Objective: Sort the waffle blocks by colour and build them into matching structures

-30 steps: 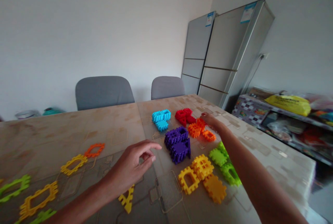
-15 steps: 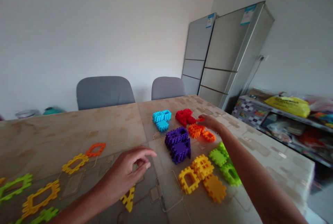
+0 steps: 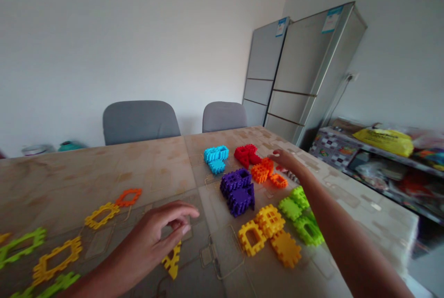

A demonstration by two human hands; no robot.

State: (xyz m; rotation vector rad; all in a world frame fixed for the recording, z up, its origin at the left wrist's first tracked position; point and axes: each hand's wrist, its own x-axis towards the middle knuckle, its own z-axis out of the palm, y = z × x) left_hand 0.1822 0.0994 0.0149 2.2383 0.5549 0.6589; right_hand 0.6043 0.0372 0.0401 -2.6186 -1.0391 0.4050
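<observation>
My left hand (image 3: 166, 228) hovers over the table with its fingers curved and apart, holding nothing. Partly hidden beneath it lies a yellow triangular block piece (image 3: 172, 265). My right hand (image 3: 286, 160) is just right of the orange interlocking blocks (image 3: 260, 173), its fingers apart and nothing visible in them. A loose orange frame piece (image 3: 279, 180) lies in front of that pile. Red blocks (image 3: 246, 154) sit behind it, purple blocks (image 3: 239, 194) to its left. Small pale and dark pieces (image 3: 292, 176) show partly under my right wrist.
Light blue blocks (image 3: 216, 157), yellow blocks (image 3: 270, 221) and green blocks (image 3: 300, 210) form separate groups. Flat frame pieces, such as a yellow one (image 3: 102, 216) and an orange one (image 3: 128, 197), lie at left. Chairs (image 3: 142, 122), fridges (image 3: 298, 71) and a cluttered shelf stand beyond.
My right hand has let go of an orange piece, which now rests on the orange pile, and has drawn slightly right. My left hand has shifted a little left and down.
</observation>
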